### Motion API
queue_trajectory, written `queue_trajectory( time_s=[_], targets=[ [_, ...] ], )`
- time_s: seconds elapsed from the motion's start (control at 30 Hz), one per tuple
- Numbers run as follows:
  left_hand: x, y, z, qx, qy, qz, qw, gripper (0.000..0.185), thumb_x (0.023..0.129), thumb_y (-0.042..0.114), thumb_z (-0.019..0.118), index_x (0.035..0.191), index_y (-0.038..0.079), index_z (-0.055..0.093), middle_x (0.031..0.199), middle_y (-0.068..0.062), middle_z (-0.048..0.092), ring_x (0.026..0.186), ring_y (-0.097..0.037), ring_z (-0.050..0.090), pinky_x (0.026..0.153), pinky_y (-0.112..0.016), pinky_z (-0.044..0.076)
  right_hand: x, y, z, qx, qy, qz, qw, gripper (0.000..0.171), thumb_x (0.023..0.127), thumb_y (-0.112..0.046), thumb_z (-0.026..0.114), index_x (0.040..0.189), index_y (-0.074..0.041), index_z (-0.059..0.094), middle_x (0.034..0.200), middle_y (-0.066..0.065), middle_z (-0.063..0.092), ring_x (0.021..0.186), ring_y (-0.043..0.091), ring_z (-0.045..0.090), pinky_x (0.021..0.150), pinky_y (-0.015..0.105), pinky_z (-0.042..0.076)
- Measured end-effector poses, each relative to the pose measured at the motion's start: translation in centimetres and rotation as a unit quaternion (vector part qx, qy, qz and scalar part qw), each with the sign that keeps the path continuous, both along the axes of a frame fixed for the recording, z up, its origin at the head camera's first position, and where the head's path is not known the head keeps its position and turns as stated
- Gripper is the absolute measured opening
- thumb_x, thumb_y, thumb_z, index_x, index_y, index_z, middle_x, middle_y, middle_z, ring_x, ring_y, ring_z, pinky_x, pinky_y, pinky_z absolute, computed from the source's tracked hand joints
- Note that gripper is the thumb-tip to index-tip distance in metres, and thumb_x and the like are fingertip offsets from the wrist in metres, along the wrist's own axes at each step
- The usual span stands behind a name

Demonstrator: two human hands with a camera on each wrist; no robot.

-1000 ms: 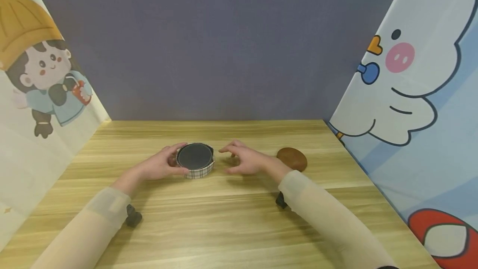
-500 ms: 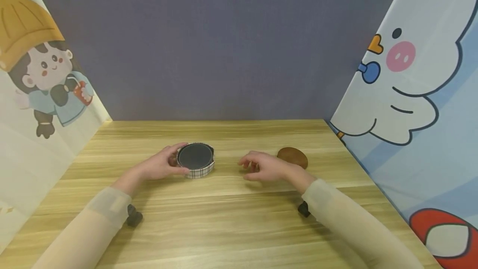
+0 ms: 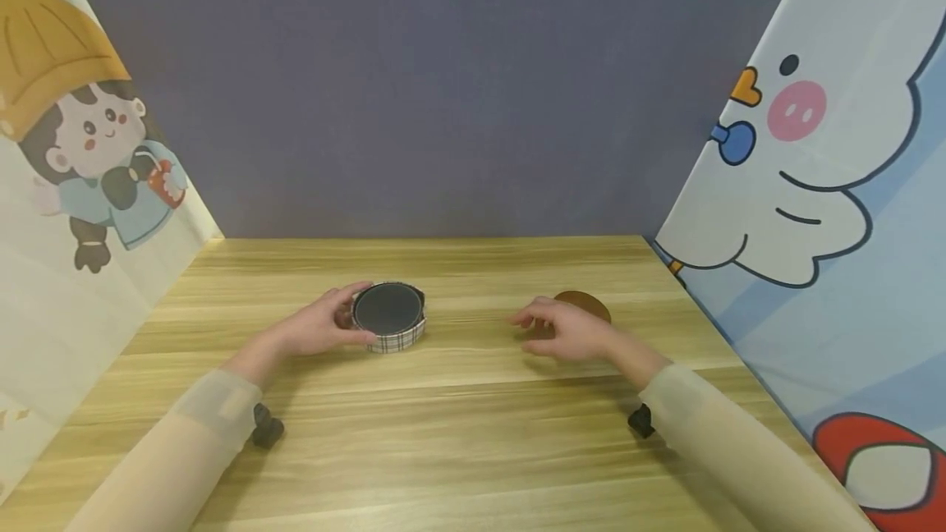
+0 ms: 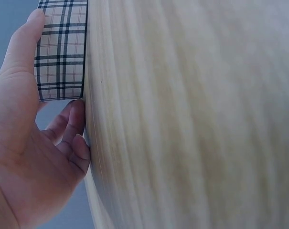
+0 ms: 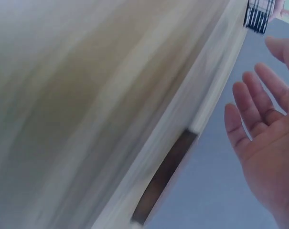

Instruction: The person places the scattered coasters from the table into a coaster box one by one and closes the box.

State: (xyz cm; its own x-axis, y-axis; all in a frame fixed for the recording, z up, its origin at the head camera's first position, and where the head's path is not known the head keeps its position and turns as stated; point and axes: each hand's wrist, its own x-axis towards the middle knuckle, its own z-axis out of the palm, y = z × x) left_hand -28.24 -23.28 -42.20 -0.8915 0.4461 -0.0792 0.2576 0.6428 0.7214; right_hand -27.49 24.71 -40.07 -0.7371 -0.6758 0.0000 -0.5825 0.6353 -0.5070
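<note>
A round plaid-sided box (image 3: 388, 320) with a dark top stands on the wooden table (image 3: 458, 433), left of centre. My left hand (image 3: 332, 323) grips its left side, thumb at the front and fingers curled round the back; the left wrist view shows the thumb along the plaid box (image 4: 60, 47). My right hand (image 3: 556, 328) hovers open and empty over the table, fingers spread, just in front of a flat brown disc (image 3: 587, 303) that it partly hides. In the right wrist view the right hand (image 5: 259, 138) is open, the brown disc (image 5: 162, 181) shows edge-on and the plaid box (image 5: 259, 12) sits at the far edge.
A cartoon-printed panel (image 3: 74, 187) stands along the table's left side and another panel (image 3: 828, 187) along the right. A grey-purple wall (image 3: 443, 89) closes the back. Bare wood stretches between and in front of my hands.
My right hand has moved to the right, away from the plaid box and up to the brown disc. The left hand and the box have stayed put.
</note>
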Motion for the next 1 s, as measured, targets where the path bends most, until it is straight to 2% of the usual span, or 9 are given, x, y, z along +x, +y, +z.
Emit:
queue_trajectory(
  time_s=[0.13, 0.23, 0.37, 0.57, 0.67, 0.8, 1.0],
  targets=[
    [0.0, 0.1, 0.0, 0.002, -0.001, 0.000, 1.0000, 0.108, 0.095, 0.043, 0.088, 0.176, 0.012, 0.023, 0.152, -0.032, 0.039, 0.127, -0.036, 0.069, 0.107, -0.054, 0.057, -0.3, 2.2, -0.3, -0.010, 0.026, -0.022, 0.999, 0.047, 0.104, -0.027, 0.079, 0.146, -0.009, 0.068, 0.130, 0.012, 0.069, 0.108, 0.028, 0.063, 0.089, 0.040, 0.054],
    [-0.1, 0.1, 0.0, 0.000, -0.001, 0.001, 1.0000, 0.108, 0.095, 0.043, 0.088, 0.176, 0.012, 0.023, 0.153, -0.033, 0.039, 0.128, -0.038, 0.068, 0.109, -0.056, 0.056, -0.5, 4.0, -0.6, -0.023, 0.038, -0.047, 0.998, 0.046, 0.102, -0.022, 0.080, 0.144, -0.007, 0.069, 0.133, 0.012, 0.067, 0.113, 0.029, 0.065, 0.096, 0.047, 0.056],
    [0.0, 0.2, 0.1, -0.004, 0.002, 0.000, 1.0000, 0.107, 0.096, 0.044, 0.087, 0.175, 0.012, 0.023, 0.152, -0.032, 0.040, 0.126, -0.037, 0.067, 0.105, -0.054, 0.057, -0.8, 6.7, -0.9, -0.035, 0.041, -0.085, 0.995, 0.046, 0.102, -0.026, 0.082, 0.143, -0.009, 0.070, 0.138, 0.012, 0.065, 0.124, 0.033, 0.065, 0.105, 0.059, 0.054],
    [-0.1, 0.2, 0.0, -0.014, 0.003, 0.002, 0.9999, 0.107, 0.095, 0.046, 0.087, 0.175, 0.013, 0.024, 0.150, -0.030, 0.042, 0.123, -0.036, 0.066, 0.101, -0.050, 0.058, -1.8, 10.1, -1.5, -0.031, 0.037, -0.119, 0.992, 0.046, 0.101, -0.029, 0.082, 0.142, -0.010, 0.070, 0.135, 0.013, 0.065, 0.117, 0.029, 0.062, 0.097, 0.049, 0.055],
    [-0.1, 0.2, 0.0, -0.012, 0.000, 0.002, 0.9999, 0.107, 0.095, 0.046, 0.087, 0.175, 0.013, 0.024, 0.150, -0.030, 0.041, 0.123, -0.035, 0.066, 0.098, -0.047, 0.058, -2.3, 11.3, -1.8, -0.029, 0.031, -0.125, 0.991, 0.047, 0.102, -0.028, 0.081, 0.143, -0.007, 0.069, 0.139, 0.017, 0.064, 0.118, 0.031, 0.061, 0.097, 0.051, 0.054],
    [-0.1, 0.1, 0.0, -0.008, -0.003, 0.001, 1.0000, 0.107, 0.096, 0.045, 0.087, 0.175, 0.013, 0.024, 0.151, -0.030, 0.041, 0.121, -0.034, 0.066, 0.095, -0.043, 0.058, -2.6, 12.2, -1.9, -0.019, 0.018, -0.142, 0.990, 0.055, 0.102, -0.032, 0.081, 0.147, -0.005, 0.065, 0.144, 0.023, 0.061, 0.121, 0.038, 0.061, 0.100, 0.060, 0.053],
    [0.0, 0.0, 0.0, -0.008, -0.002, 0.002, 1.0000, 0.106, 0.095, 0.044, 0.088, 0.175, 0.014, 0.024, 0.150, -0.030, 0.041, 0.120, -0.034, 0.066, 0.094, -0.042, 0.058, -2.9, 12.5, -1.9, -0.001, -0.019, -0.166, 0.986, 0.082, 0.096, -0.044, 0.085, 0.160, -0.005, 0.052, 0.155, 0.029, 0.048, 0.133, 0.049, 0.056, 0.108, 0.068, 0.050]
  ],
)
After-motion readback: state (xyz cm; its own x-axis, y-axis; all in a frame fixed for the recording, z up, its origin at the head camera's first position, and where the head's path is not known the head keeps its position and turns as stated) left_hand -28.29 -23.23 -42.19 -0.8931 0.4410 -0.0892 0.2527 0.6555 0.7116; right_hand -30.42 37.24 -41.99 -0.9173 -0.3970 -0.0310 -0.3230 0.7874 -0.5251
